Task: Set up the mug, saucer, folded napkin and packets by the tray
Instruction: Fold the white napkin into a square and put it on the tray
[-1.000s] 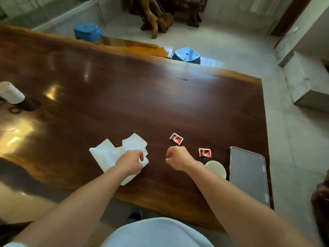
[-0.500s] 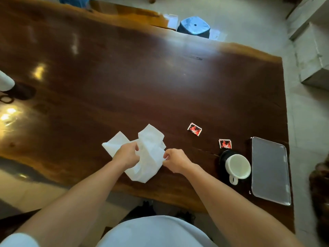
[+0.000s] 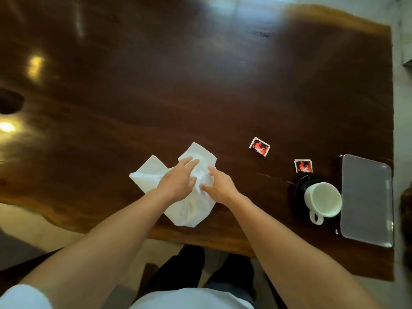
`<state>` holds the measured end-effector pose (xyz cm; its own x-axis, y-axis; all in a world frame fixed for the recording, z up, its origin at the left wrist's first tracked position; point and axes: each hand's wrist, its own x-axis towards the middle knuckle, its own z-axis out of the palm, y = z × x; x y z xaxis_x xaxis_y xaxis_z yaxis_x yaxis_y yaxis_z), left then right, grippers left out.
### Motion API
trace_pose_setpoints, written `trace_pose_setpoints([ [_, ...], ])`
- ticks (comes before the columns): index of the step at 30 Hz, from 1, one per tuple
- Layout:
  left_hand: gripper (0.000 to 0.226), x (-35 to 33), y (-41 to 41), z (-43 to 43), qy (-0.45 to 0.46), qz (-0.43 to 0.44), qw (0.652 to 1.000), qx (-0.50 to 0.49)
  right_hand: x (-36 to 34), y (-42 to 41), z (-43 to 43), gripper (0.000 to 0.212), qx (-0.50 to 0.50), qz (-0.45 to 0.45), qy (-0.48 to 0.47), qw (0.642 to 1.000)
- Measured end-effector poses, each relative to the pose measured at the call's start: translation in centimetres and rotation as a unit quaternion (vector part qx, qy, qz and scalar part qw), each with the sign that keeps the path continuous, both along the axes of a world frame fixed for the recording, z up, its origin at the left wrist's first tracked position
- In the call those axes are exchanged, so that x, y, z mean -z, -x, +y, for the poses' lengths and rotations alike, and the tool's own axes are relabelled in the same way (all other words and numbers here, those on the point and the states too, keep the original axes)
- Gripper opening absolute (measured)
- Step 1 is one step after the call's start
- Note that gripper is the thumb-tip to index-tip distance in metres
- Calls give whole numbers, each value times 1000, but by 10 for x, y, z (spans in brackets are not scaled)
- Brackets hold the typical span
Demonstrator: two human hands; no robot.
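Observation:
A crumpled white napkin [image 3: 191, 210] lies near the front edge of the dark wooden table [image 3: 200, 85]. My left hand [image 3: 178, 181] lies flat on it with fingers spread. My right hand [image 3: 219, 186] touches its right side with fingers extended. Two red and black packets lie to the right, one [image 3: 259, 146] farther from me, one [image 3: 303, 166] nearer the mug. A white mug [image 3: 323, 200] stands on a dark saucer [image 3: 301, 186], handle toward me. A grey rectangular tray [image 3: 366, 199] lies just right of the mug.
The table's right edge runs just beyond the tray, with pale floor past it. A dark round spot [image 3: 10, 103] sits at the table's far left. My legs and shoes show below the front edge.
Both hands went from gripping the napkin to lying open on top of it. The view has tilted further down and closer to the table.

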<state>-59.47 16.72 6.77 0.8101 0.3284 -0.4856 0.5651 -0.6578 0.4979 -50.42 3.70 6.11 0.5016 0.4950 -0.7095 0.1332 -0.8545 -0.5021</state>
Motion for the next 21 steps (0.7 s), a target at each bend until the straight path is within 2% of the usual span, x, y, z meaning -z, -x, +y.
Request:
trace_pose_setpoints([
  [2, 58, 3, -6, 0, -3, 16, 999, 38, 6, -1, 0, 68, 19, 25, -4, 999],
  [6, 54, 3, -9, -1, -10, 15, 996, 92, 5, 3, -1, 44, 21, -3, -37, 999],
  [13, 20, -18, -14, -1, -89, 0, 988, 126, -22, -2, -5, 18, 25, -39, -67, 997],
  [17, 16, -36, -17, 1, -122, -26, 982, 143, -41, -8, -7, 14, -16, -37, -59, 997],
  [21, 25, -47, -15, 0, -149, -26, 975, 164, -55, -5, -15, 14, -46, -28, -38, 998],
])
